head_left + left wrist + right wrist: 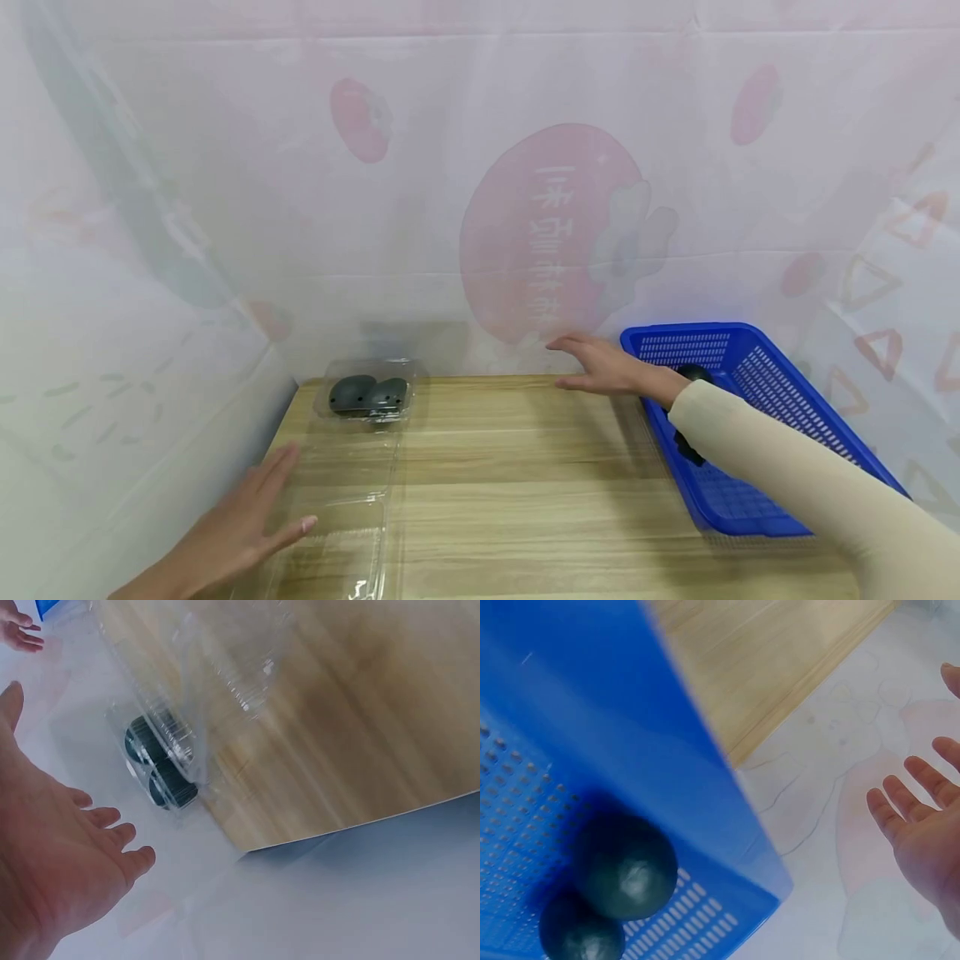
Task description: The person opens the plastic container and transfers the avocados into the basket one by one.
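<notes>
My left hand hovers over the left side of the table with its fingers extended and nothing in them. Beside and beyond it is clear plastic packaging, its far part a clear box with two dark green rounded objects. Fingers spread, my right hand reaches past the left rim of a blue plastic basket and touches nothing. In the right wrist view, two smooth, dark green round objects lie in the basket; my forearm partly covers them in the head view.
The wood-grain table lies between the packaging and the basket. Pale printed sheeting hangs along the back and both sides. In the left wrist view, the table's corner shows near the packaging.
</notes>
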A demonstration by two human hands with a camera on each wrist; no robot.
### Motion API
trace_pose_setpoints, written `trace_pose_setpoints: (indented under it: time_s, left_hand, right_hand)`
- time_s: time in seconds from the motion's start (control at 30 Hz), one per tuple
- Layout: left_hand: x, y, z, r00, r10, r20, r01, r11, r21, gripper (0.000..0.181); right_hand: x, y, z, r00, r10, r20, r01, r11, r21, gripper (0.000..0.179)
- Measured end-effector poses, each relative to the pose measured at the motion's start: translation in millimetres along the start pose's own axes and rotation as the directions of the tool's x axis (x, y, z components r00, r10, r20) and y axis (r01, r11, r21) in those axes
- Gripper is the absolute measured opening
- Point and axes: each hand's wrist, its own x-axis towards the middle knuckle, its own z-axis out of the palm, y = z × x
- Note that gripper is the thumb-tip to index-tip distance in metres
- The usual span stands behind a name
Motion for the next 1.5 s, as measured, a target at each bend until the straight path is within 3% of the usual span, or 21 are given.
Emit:
trace_pose_setpoints:
  time_s: [0.37, 0.5, 0.63, 0.93, 1.23, 1.5]
  left_hand:
    - [30.5, -2.7, -24.7, 0.989, -0.111, 0.097, 0.128, 0.974, -0.185, 0.101]
    - [39.2, -4.9, -31.9, 0.982, -0.13, 0.133, 0.167, 0.934, -0.317, 0.098]
    - [47.7, -8.5, -37.8, 0.975, -0.154, 0.161, 0.206, 0.895, -0.395, 0.092]
    - [62.4, -18.6, -46.7, 0.923, -0.253, 0.289, 0.37, 0.787, -0.494, 0.095]
    - [75.5, -27.1, -46.5, 0.888, -0.313, 0.336, 0.453, 0.716, -0.531, 0.101]
    - [82.2, -42.5, -46.9, 0.859, -0.336, 0.386, 0.509, 0.638, -0.578, 0.103]
  right_hand:
    - [14.1, -16.3, 5.6, 0.999, 0.02, 0.025, -0.021, 0.999, 0.025, 0.071]
    - [21.5, -20.7, 9.4, 0.999, 0.042, 0.035, -0.043, 0.999, 0.032, 0.073]
    - [29.7, -24.8, 14.0, 0.996, 0.07, 0.051, -0.071, 0.997, 0.029, 0.076]
    - [42.2, -36.5, 20.6, 0.995, 0.079, 0.059, -0.083, 0.994, 0.076, 0.076]
    - [57.7, -46.3, 28.2, 0.991, 0.107, 0.076, -0.117, 0.983, 0.142, 0.077]
    - [75.1, -56.5, 44.4, 0.99, 0.124, 0.065, -0.138, 0.941, 0.308, 0.077]
